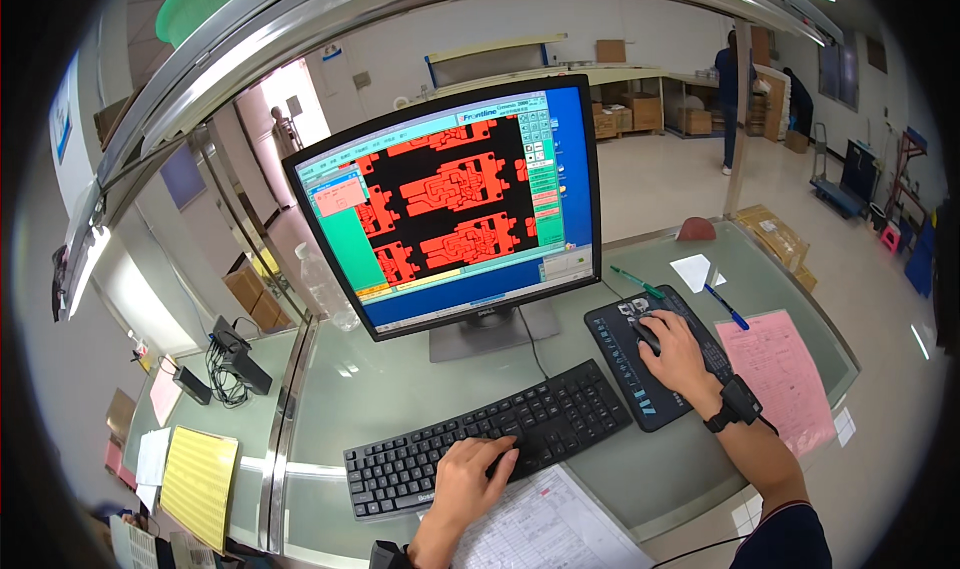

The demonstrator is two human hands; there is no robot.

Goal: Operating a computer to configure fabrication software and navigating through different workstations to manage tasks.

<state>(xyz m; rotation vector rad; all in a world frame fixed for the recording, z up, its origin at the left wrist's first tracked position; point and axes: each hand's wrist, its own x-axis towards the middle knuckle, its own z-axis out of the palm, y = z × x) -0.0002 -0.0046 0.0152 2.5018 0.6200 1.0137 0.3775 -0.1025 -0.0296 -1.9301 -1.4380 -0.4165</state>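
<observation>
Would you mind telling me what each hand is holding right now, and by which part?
The right hand cups a dark mouse from above, palm over its back. The left hand holds nothing; its fingers rest on the black keyboard.

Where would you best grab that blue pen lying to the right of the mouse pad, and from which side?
Probably at the middle of the barrel, coming down from above. The blue pen lies flat on the glass desk, so only its top and long sides are free. It sits between the mouse pad and the pink sheet, near the right hand on the mouse; pinch across its narrow width.
</observation>
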